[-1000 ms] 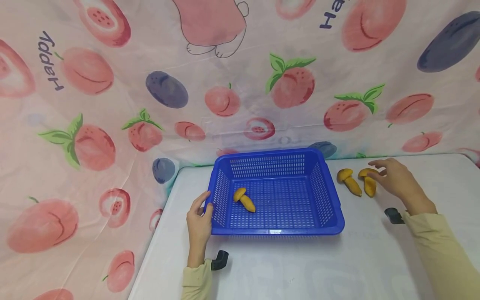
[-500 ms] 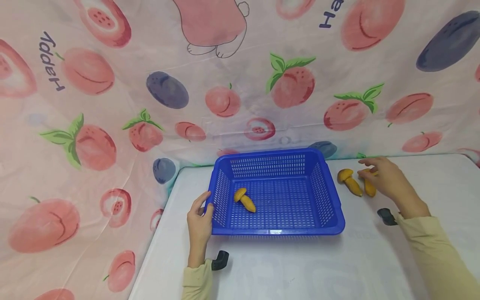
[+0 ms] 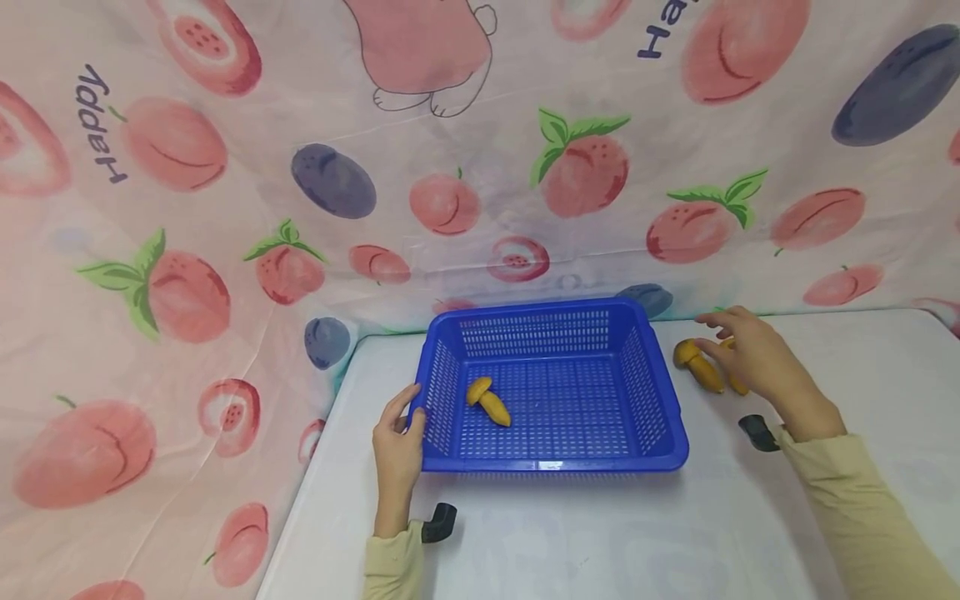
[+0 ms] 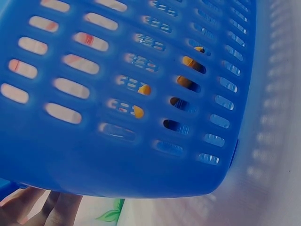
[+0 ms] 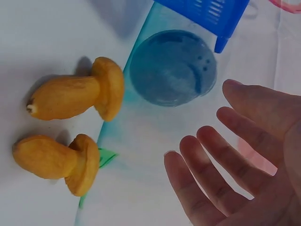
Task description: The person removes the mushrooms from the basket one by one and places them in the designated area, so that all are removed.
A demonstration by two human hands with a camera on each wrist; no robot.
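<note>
cloth [image 3: 480, 146] reads "happy"; left hand [image 3: 399, 446] grips blue basket [image 3: 600, 463]; right hand [image 3: 759, 357] hovers, loosely spread, near yellow mushrooms [image 3: 703, 372].

Hands [image 3: 399, 446] [image 3: 757, 354] apart (right fingers [image 5: 230, 157] loose)

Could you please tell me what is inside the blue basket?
One yellow mushroom lies inside the blue basket, toward its left side. The patch directly beneath the mushroom is covered and cannot be seen.

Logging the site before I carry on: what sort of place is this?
Likely an indoor tabletop setup, perhaps staged: a white table, a fruit-print cloth hanging behind it, and a blue plastic basket. The wider room isn't in view.
</note>
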